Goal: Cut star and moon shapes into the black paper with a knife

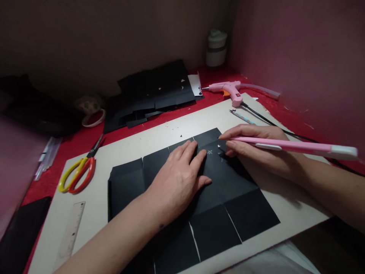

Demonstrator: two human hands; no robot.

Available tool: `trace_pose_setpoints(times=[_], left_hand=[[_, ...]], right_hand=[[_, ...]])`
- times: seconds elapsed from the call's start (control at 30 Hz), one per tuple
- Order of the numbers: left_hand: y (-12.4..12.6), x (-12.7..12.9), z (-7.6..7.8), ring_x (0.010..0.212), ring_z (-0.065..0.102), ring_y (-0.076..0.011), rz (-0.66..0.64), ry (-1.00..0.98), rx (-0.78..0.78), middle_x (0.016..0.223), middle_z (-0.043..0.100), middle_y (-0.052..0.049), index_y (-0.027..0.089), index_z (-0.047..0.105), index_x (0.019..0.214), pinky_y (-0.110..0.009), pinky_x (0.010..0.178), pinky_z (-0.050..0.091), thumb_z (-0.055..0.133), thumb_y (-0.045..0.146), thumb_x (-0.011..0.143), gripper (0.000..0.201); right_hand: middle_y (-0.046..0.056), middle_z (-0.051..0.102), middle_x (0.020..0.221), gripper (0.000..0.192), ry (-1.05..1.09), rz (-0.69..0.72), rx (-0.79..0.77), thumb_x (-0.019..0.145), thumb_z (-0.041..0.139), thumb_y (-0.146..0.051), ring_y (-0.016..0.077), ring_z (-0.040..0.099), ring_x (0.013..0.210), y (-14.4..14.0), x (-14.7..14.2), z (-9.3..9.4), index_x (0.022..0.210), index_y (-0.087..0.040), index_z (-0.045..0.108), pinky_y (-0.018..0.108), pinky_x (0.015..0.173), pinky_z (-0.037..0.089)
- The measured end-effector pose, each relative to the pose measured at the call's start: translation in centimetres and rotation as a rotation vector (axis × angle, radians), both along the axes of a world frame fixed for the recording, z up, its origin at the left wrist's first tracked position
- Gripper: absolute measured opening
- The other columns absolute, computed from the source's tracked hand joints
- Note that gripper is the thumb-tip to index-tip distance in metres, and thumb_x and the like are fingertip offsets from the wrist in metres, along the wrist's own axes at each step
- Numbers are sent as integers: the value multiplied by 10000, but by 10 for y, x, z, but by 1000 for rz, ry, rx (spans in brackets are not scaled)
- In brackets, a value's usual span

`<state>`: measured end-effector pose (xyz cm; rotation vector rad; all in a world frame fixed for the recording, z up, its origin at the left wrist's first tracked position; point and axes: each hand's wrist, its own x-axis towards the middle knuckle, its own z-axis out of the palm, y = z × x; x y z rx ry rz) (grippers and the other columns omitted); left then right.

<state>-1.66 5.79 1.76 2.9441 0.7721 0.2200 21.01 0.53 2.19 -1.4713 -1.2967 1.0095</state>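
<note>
My left hand (178,179) lies flat on a large black sheet of card (242,179), its fingers slightly spread. The card has fold lines and slits along its edges. My right hand (256,146) pinches a slim pink pen-shaped craft knife (302,145) with a white slider and white end. Its tip is hidden by the fingers, over the card's upper right part. Close to that hand, a small star outline (210,152) and a faint curved mark show on the card. A small white spot (219,146) lies just below the fingertips.
Beneath the card is a pale board (97,217) on a red cloth (71,146). Scissors (82,171) and a clear ruler (72,228) lie left. Behind are black card pieces (159,87), a tape roll (94,118), a pink glue gun (228,89) with a cord, and a white jar (216,49).
</note>
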Motion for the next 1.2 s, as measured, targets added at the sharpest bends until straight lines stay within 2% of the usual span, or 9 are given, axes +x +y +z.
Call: trace_pose_setpoints(times=[0.1, 0.23, 0.4, 0.57, 0.77, 0.9, 1.0, 1.2], left_hand=[[-4, 1, -5, 1353, 501, -459, 7, 35, 27, 1441, 520, -313, 2, 575, 1366, -583, 1080, 472, 729, 360, 901, 607], [-7, 5, 5, 1323, 529, -452, 11, 89, 39, 1417, 538, -314, -9, 590, 1341, -571, 1055, 492, 703, 346, 921, 562], [-14, 14, 16, 1180, 616, -369, -19, 147, 30, 1324, 609, -249, 11, 648, 1246, -492, 978, 549, 664, 252, 940, 390], [-17, 20, 17, 1108, 629, -359, -82, 204, 52, 1273, 638, -234, 26, 626, 1304, -501, 921, 559, 571, 213, 974, 383], [-20, 19, 5, 1116, 638, -384, -120, 143, 135, 1306, 622, -272, 21, 568, 1391, -525, 915, 556, 520, 338, 1006, 501], [-24, 18, -10, 1208, 619, -443, -105, 19, 189, 1323, 606, -327, -20, 589, 1358, -572, 994, 517, 473, 298, 1012, 485], [-25, 18, -18, 1321, 540, -470, -123, -35, 179, 1388, 557, -355, -34, 599, 1343, -588, 1050, 484, 420, 264, 1024, 472], [-24, 16, -23, 1387, 460, -441, -105, -97, 120, 1463, 498, -322, -6, 576, 1385, -581, 1091, 463, 354, 261, 1047, 485]], right_hand=[[-6, 716, 678, 189, 51, 0, -37, 811, 737, -400, 129, 645, 642, -2, -1, 5, 891, -237, 789, 244, 586, 484], [-4, 691, 673, 189, 40, -1, -71, 808, 734, -394, 110, 578, 604, -4, -4, 8, 853, -223, 800, 234, 510, 406], [-28, 631, 639, 159, 39, -41, -138, 819, 716, -331, 101, 527, 565, -2, -7, 4, 930, -219, 739, 232, 483, 366], [-30, 622, 708, 103, -45, -60, -64, 848, 710, -311, 95, 526, 623, -4, -2, -3, 851, -215, 673, 232, 528, 376], [14, 652, 797, 149, -146, -35, 9, 869, 694, -360, 147, 572, 727, -12, 1, -6, 824, -219, 679, 271, 608, 442], [10, 669, 823, 150, -120, -71, 22, 830, 745, -361, 142, 598, 733, -12, 0, -8, 830, -223, 685, 257, 616, 464], [7, 678, 807, 134, -152, -86, 30, 822, 754, -341, 133, 606, 723, -9, 0, -7, 820, -222, 694, 244, 614, 474], [9, 722, 809, 139, -234, -25, -52, 814, 758, -366, 132, 640, 723, -6, 1, 0, 817, -230, 733, 224, 603, 499]])
